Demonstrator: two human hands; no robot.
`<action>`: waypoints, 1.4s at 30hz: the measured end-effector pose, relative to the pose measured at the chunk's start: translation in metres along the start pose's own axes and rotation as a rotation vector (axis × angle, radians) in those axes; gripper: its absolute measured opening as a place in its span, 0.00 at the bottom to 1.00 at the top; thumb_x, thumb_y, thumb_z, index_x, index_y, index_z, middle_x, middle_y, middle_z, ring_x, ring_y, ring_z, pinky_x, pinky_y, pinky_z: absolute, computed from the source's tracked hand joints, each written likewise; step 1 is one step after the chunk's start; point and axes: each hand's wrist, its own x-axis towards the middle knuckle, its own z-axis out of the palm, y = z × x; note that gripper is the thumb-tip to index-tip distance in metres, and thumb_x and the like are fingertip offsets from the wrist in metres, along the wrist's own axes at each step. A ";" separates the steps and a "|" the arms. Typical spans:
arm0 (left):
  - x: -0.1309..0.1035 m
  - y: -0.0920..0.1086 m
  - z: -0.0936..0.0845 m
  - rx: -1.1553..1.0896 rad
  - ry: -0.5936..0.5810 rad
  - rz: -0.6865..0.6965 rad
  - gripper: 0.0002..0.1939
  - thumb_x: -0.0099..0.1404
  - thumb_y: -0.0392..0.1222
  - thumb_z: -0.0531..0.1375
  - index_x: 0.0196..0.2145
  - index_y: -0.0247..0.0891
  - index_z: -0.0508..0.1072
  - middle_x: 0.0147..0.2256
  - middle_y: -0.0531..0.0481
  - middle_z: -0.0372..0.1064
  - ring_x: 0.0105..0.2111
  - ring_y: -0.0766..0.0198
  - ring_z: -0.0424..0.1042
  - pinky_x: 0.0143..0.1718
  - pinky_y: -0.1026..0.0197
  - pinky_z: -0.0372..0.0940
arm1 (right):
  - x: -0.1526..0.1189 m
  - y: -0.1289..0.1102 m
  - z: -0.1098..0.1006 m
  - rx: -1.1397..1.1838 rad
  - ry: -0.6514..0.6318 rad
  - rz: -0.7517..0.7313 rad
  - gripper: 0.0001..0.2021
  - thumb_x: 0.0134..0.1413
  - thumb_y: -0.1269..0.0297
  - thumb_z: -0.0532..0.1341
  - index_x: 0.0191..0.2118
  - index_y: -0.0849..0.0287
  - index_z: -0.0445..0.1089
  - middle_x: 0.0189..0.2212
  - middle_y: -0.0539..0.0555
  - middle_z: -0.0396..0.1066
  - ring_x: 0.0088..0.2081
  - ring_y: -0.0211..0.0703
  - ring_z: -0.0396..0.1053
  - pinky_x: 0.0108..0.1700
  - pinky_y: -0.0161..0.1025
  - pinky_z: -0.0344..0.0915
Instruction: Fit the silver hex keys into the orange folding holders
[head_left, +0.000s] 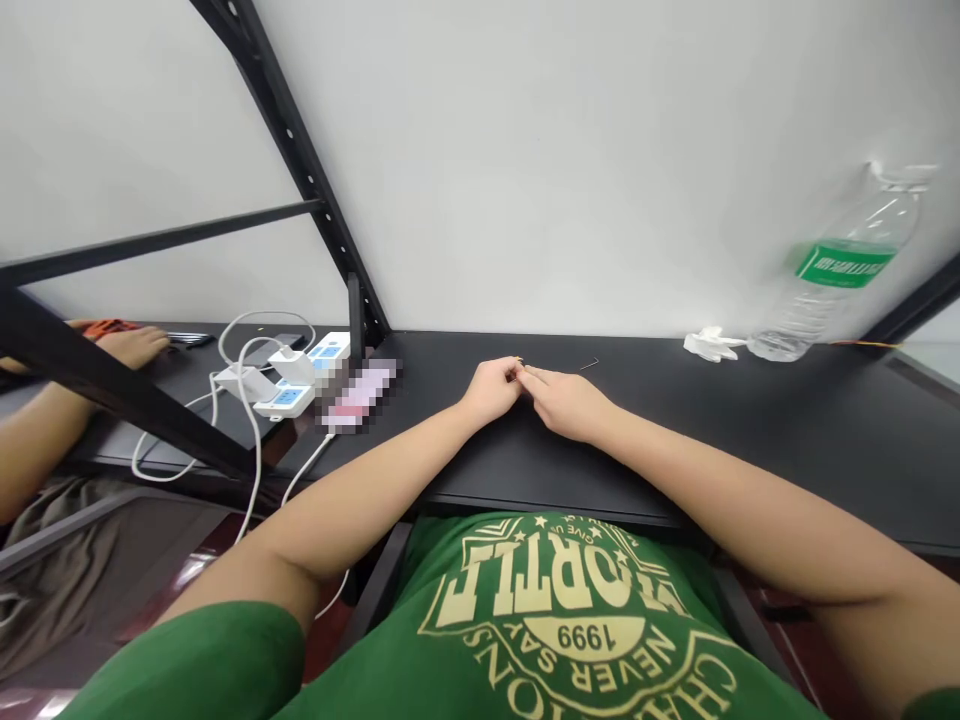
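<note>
My left hand (491, 390) and my right hand (562, 400) meet over the middle of the black table (667, 430), fingertips together. Both are closed in a pinch. A tiny yellowish bit shows at the top of the left fingertips, too small to name. On the table just beyond my right hand lies a thin dark L-shaped piece of metal (590, 363).
A clear bottle with a green label (844, 265) leans on the wall at right, beside crumpled white tissue (711, 344). At left are a black metal frame (300, 150), a power strip (289, 398), white cables, a blurred-out phone (361, 393) and another person's hand (135, 345).
</note>
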 end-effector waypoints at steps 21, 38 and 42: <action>0.007 0.001 -0.011 0.223 -0.316 0.134 0.04 0.64 0.41 0.63 0.36 0.42 0.79 0.37 0.52 0.78 0.36 0.60 0.75 0.43 0.57 0.69 | -0.006 0.102 -0.011 -0.189 -0.382 0.466 0.07 0.59 0.70 0.60 0.36 0.60 0.77 0.41 0.66 0.78 0.42 0.55 0.75 0.38 0.45 0.69; 0.004 0.006 -0.012 0.271 -0.321 0.140 0.03 0.66 0.40 0.64 0.35 0.41 0.79 0.33 0.53 0.77 0.34 0.61 0.73 0.40 0.59 0.65 | -0.001 0.045 -0.016 0.311 -0.125 0.196 0.04 0.59 0.70 0.58 0.34 0.56 0.68 0.31 0.51 0.71 0.31 0.40 0.65 0.35 0.36 0.58; 0.004 0.006 -0.011 0.251 -0.323 0.130 0.03 0.66 0.40 0.64 0.34 0.41 0.79 0.33 0.54 0.77 0.34 0.61 0.73 0.40 0.60 0.64 | -0.001 0.047 -0.012 0.325 -0.134 0.151 0.05 0.61 0.70 0.57 0.33 0.57 0.68 0.32 0.51 0.71 0.32 0.40 0.65 0.36 0.36 0.59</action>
